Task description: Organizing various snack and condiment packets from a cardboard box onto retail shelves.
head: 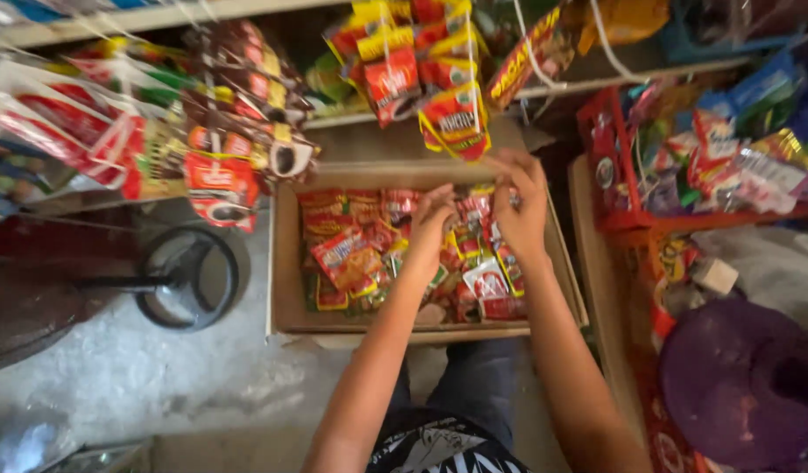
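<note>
Left hand: the left hand (430,219) reaches down into the cardboard box (286,263). Its fingers curl in around the small packets (470,232). It seems to pinch one, but I cannot tell for sure, since the picture is blurry there.

Right hand: the right hand (522,197) is just beside the left one, at the far side of the box. Its fingers bend down and close on the top of the same bunch of small packets. It looks like a tight pinch, not a wide hand.

Where the packets are: they sit right between the two hands and under the fingertips. More red and yellow packets lie to the left of the left hand, with a bigger red packet (347,258) near that wrist.

Which way they lie: the small packets look like a row, running from one hand across to the other. Both hands are about as near to it.

Just above the hands: a hanging strip of red and yellow sachets (452,118) dangles close over the right hand's fingers.

Far from the hands: more hanging snack strips (229,140) are well off past the left hand. A red crate (601,166) full of sweets is out past the right hand. A round black fan base (189,276) stands on the floor beside the box.
</note>
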